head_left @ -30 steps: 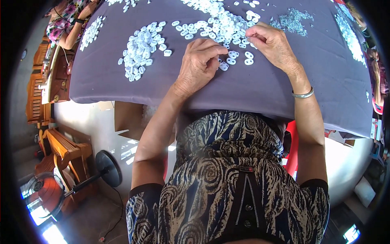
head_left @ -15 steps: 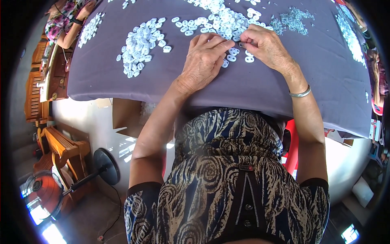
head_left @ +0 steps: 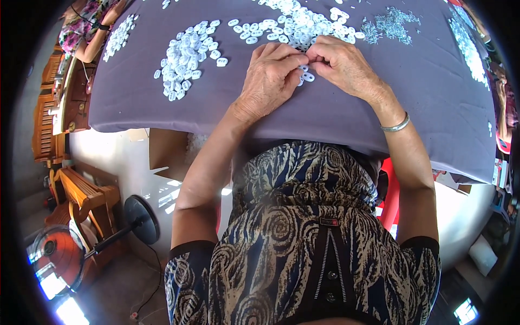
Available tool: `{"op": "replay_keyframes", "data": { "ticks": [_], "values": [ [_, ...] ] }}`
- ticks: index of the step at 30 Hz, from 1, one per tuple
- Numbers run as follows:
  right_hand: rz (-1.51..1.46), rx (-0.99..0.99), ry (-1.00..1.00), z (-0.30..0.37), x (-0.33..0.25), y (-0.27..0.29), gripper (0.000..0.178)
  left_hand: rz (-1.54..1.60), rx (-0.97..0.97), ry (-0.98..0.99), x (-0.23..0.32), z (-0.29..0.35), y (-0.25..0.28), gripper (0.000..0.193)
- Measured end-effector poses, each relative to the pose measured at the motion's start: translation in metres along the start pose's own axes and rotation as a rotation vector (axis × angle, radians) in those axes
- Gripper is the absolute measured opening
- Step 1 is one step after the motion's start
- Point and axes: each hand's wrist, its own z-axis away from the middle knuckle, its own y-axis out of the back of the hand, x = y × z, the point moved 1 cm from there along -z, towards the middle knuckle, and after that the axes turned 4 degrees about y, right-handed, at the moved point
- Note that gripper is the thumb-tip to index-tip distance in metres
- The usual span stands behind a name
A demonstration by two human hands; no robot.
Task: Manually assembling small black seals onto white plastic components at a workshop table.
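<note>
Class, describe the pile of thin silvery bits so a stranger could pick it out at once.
Find the table covered in grey-purple cloth. Beyond the person's bare right hand, up and to the right, lies a loose scatter of tiny, thin, silvery slivers. Unlike the rounded white pieces heaped just to its left, its bits are narrow and needle-like.

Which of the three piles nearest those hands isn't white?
The silvery-grey pile of thin bits, beyond the right hand and to its right. The sprawling middle pile and compact left pile are both white.
</note>
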Motion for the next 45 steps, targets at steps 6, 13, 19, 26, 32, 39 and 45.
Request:
{"op": "replay_keyframes", "data": {
  "ticks": [6,13,19,26,32,39,45],
  "values": [
    [0.015,-0.009,-0.017,0.0,-0.002,0.005,0.012,0.009,0.053,0.039,-0.004,0.0,0.001,0.029],
    [0.008,0.054,0.012,-0.001,-0.009,0.005,0.014,0.039,0.091,0.058,0.002,0.0,0.004,0.035],
    [-0.329,0.08,-0.169,-0.003,-0.018,0.014,0.01,0.446,0.122,0.305,0.017,-0.001,-0.003,0.034],
    [-0.409,0.065,-0.148,-0.003,-0.018,0.014,0.01,0.654,0.133,0.422,0.016,0.002,-0.002,0.032],
    [-0.57,0.047,-0.23,-0.002,-0.018,0.016,0.009,0.869,0.19,0.496,0.02,0.001,-0.001,0.031],
    [-0.6,-0.003,-0.265,0.0,-0.014,0.007,0.003,0.794,0.172,0.505,0.022,0.002,-0.002,0.031],
    [-0.596,-0.031,-0.272,0.0,-0.012,0.006,0.005,0.837,0.146,0.516,0.022,0.001,-0.002,0.033]
  ]
}}
